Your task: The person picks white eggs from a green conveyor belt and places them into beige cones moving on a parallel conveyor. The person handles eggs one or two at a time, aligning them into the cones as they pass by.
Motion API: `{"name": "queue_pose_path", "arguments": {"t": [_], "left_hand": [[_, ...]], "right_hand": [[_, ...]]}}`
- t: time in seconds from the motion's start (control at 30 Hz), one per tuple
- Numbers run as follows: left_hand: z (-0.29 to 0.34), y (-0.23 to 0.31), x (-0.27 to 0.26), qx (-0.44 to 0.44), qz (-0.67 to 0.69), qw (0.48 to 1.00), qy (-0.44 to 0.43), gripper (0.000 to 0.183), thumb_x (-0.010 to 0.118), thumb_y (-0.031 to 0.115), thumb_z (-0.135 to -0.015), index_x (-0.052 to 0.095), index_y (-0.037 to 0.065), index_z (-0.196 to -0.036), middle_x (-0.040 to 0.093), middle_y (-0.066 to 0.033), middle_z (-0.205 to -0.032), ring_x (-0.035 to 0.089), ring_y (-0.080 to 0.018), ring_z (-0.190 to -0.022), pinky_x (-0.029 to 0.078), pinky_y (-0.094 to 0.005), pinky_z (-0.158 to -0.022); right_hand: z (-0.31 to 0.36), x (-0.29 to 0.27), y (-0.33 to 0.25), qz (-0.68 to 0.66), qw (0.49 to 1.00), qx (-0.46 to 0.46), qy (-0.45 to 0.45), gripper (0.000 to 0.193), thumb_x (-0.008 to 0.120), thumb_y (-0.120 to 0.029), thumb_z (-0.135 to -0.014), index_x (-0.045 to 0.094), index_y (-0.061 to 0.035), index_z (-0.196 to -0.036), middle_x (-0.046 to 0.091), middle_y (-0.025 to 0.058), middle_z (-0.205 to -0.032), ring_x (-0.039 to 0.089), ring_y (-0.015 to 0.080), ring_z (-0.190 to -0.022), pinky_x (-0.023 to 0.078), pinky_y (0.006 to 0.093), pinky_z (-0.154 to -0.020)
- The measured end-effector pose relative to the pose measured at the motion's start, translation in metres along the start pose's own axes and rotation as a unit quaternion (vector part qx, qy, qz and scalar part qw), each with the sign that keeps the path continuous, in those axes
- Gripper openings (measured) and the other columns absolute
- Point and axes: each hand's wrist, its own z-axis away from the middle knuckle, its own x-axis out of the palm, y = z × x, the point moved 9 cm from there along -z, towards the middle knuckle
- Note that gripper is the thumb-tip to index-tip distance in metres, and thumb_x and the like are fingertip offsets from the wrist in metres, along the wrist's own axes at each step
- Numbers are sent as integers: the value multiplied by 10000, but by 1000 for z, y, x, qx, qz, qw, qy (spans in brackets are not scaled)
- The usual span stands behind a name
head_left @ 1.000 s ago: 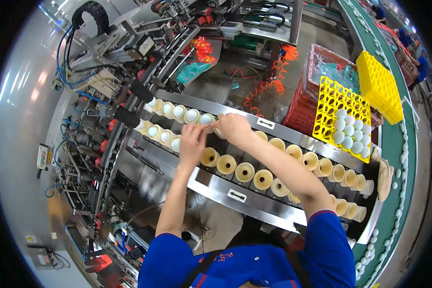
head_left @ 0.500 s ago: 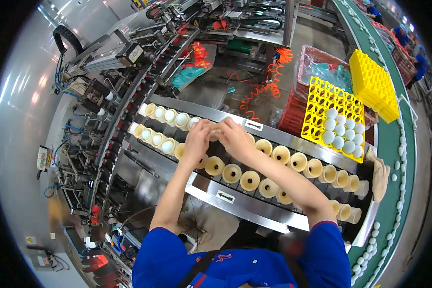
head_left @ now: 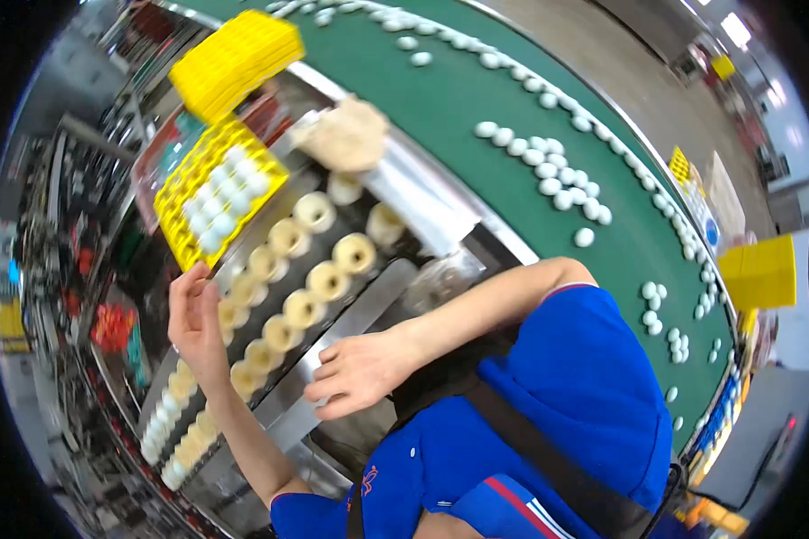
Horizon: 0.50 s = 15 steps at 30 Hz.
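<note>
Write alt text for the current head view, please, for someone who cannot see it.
A person's left hand and right hand are near two rows of cream cups. A yellow tray partly filled with pale eggs lies beyond; a green belt carries more eggs.

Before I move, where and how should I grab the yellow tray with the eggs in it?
I'd hold the yellow tray by opposite rims, one hand each end, coming from the cups' side. It's broad and flat, and its eggs crowd the edge facing the cups, so a one-edge grip could tip it. Your left hand looks near that edge's lower corner.
</note>
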Motion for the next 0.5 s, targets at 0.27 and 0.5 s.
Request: {"name": "queue_pose_path", "arguments": {"t": [0.27, 0.5], "left_hand": [[-31, 64, 418, -84, 106, 852, -506, 410, 645, 127, -976, 571, 69, -1375, 647, -35, -1094, 608, -90, -955, 518, -271, -830], [-76, 24, 634, 426, -390, 697, -425, 908, 842, 288, -759, 374, 336, -1535, 435, -123, -1497, 548, -339, -1231, 491, -493, -987]], "right_hand": [[366, -216, 91, 214, 843, 491, 38, 496, 734, -174, -803, 603, -181, -1281, 588, 153, -1269, 649, 334, -1065, 546, 438, -872], [601, -291, 137, 227, 610, 758, -37, 1005, 754, -176, -670, 295, -357, -1545, 237, 182, -1599, 503, 436, -1275, 470, 645, -926]]}}
